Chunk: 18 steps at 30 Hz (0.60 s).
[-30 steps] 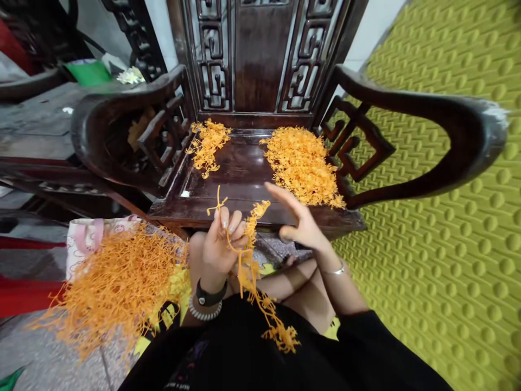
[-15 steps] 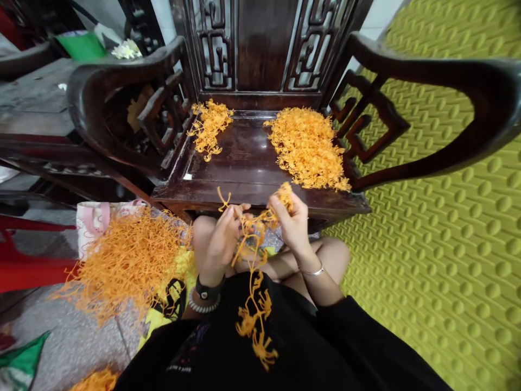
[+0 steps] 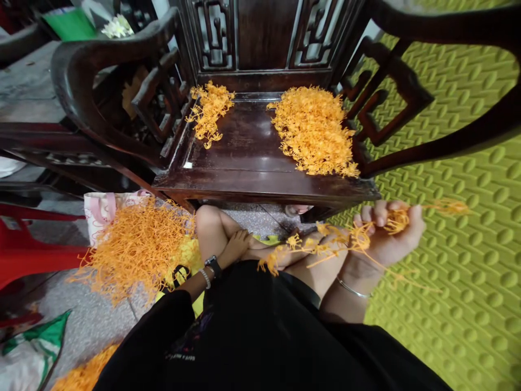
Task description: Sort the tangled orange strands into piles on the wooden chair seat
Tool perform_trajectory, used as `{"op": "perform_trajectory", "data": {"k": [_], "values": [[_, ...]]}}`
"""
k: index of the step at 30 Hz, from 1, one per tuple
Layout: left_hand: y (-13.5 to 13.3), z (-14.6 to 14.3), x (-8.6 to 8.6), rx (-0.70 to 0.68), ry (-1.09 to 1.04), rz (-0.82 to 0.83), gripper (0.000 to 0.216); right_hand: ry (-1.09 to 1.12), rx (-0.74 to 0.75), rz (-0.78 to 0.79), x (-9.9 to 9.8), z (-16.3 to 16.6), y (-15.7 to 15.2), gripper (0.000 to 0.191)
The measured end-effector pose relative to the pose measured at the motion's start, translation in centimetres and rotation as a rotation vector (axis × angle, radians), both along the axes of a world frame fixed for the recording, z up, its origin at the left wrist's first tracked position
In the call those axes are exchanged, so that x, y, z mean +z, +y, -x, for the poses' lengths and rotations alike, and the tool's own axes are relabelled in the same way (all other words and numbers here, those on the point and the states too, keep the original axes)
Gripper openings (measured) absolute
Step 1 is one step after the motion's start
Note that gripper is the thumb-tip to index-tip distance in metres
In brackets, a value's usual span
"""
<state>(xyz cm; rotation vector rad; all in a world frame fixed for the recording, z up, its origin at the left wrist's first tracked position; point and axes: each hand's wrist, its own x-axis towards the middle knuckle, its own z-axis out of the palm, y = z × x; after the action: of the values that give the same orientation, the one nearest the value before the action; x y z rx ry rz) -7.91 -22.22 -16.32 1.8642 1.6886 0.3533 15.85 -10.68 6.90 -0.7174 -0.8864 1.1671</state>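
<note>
My right hand is raised at the right, palm up, with its fingers curled round a strand of orange plastic flower pieces. Loose ends of the strand trail left across my thigh and stick out to the right past my fingers. My left hand lies flat on my crossed legs and holds nothing. On the wooden chair seat in front of me sit a big heap of orange flower pieces at the right and a smaller one at the left.
A tangled pile of thin orange stems lies on the floor at the left, against a white and pink bag. Beside it are a red stool and a green and white sack. Yellow studded matting covers the right side.
My right hand has swung out to the right with the strand, palm now turned up. My left hand has let go of the strand and dropped onto my legs. The view has shifted slightly.
</note>
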Motion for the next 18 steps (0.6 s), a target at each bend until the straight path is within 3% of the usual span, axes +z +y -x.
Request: {"op": "perform_trajectory", "data": {"k": [5,8,11,13,16,18], "values": [[0.3,-0.2,-0.1,0.098,-0.004,0.012,0.035,-0.025,-0.072,0.076,-0.9,-1.9,-0.9,0.028],[0.4,0.0,1.4,0.201,-0.117,-0.047,0.034,-0.160,-0.019,0.047,-1.8,-2.7,-1.5,0.033],[0.7,0.2,4.8,0.309,-0.239,-0.146,0.036,-0.347,0.124,0.067,-3.1,-2.5,-2.1,0.026],[0.8,0.0,7.9,0.355,-0.341,-0.227,0.037,-0.519,0.369,0.026,-3.9,-1.2,-2.7,0.014],[0.5,-0.9,12.9,0.379,-0.702,-0.364,0.031,-0.724,0.690,-0.117,-4.6,2.2,-3.9,0.032],[0.1,-2.0,15.4,0.336,-0.947,-0.331,0.033,-0.724,0.718,-0.141,-4.9,4.6,-4.8,0.048]]}}
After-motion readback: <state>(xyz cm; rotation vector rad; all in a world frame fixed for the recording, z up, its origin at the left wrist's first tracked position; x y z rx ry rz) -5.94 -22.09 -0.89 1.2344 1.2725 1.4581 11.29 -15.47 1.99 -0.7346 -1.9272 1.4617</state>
